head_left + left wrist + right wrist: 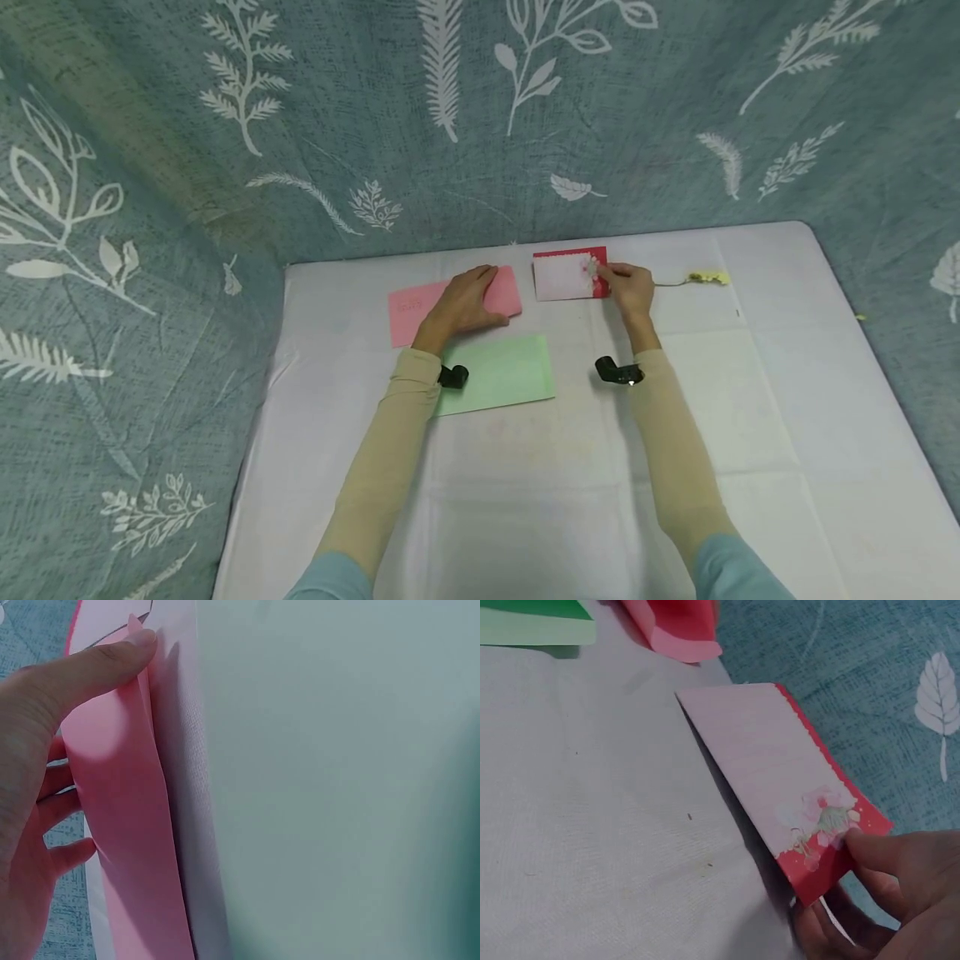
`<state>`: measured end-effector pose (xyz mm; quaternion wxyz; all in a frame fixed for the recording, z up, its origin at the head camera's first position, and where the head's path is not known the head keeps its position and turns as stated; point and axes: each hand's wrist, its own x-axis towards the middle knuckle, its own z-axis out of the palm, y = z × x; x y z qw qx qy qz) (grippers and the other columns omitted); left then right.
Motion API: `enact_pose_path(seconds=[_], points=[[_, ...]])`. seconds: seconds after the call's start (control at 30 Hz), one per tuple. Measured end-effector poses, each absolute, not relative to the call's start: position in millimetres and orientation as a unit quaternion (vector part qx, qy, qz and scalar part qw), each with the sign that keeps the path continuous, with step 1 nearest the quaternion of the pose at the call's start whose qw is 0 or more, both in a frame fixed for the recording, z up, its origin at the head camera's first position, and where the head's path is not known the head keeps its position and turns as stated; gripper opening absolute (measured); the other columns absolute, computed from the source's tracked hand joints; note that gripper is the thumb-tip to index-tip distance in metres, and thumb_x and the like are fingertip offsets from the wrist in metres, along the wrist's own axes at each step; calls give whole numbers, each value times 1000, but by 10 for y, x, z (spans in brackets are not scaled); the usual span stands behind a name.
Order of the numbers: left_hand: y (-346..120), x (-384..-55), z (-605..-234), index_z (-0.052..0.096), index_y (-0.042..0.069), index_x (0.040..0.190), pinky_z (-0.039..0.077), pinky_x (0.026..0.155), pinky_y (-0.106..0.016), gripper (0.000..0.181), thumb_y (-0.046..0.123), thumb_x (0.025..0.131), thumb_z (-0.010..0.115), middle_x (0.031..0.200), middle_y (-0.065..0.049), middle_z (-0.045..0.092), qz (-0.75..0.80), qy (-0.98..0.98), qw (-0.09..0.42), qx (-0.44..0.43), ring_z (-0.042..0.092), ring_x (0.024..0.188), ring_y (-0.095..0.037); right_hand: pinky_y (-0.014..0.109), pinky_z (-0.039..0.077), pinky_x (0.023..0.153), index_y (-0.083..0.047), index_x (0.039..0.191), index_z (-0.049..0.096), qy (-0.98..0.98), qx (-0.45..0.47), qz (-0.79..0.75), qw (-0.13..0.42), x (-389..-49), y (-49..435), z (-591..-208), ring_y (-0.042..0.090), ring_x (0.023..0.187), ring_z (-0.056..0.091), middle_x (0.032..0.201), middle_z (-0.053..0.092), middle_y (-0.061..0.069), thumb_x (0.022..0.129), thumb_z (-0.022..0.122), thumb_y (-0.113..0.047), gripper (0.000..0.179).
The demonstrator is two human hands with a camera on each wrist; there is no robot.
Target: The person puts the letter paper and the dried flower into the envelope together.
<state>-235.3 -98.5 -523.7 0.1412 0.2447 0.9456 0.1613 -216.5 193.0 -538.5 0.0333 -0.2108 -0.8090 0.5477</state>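
My left hand [465,302] lies across a pink envelope [408,312], which carries faint writing near its left end. In the left wrist view the thumb presses one long edge of the envelope [127,795] and the fingers curl at the opposite edge. The layers part slightly at its end. To the right, my right hand [632,292] pinches the corner of a red-bordered white card [558,279] with printed flowers. The right wrist view shows the thumb on top of the card [757,742] and fingers underneath, its gripped end raised off the table.
A green paper piece [506,377], apparently an envelope, lies nearer the body, partly under the left wrist. A yellow flower-like item on a thin stem [708,277] lies right of the right hand. The white-covered table [540,517] meets a leaf-patterned curtain [360,125] behind.
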Motion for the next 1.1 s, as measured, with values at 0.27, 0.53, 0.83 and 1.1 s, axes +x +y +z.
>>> enact_pose_path(seconds=[0.27,0.53,0.83,1.1], points=[[-981,-2316,-5224,31,5,153,24,117,-45,96,51,81,74,155,-15,34,166,944,149,243,32,142,-31,17,40,72,6,118,68,-768,-241,594,6,-2162,1962,-5356,17,107,52,123,64,19,93,68,-22,36],[-989,-2297,-5233,32,4,152,25,117,-44,97,52,80,75,154,-14,34,157,945,142,248,32,142,-30,15,45,68,3,128,61,-726,-253,639,-7,-2139,1972,-5312,2,79,57,98,65,5,93,66,-11,39],[-999,-2280,-5241,30,5,153,24,117,-44,97,53,80,74,155,-14,33,154,944,145,252,30,143,-28,14,50,66,4,123,66,-764,-230,602,-25,-2091,2019,-5334,0,73,59,124,64,20,94,66,-15,35],[-1007,-2262,-5239,30,4,153,24,117,-44,98,53,80,74,155,-14,33,156,944,144,253,30,143,-28,13,52,60,6,118,68,-785,-195,588,-10,-2046,2011,-5293,-5,61,59,105,71,19,93,68,-18,34]])
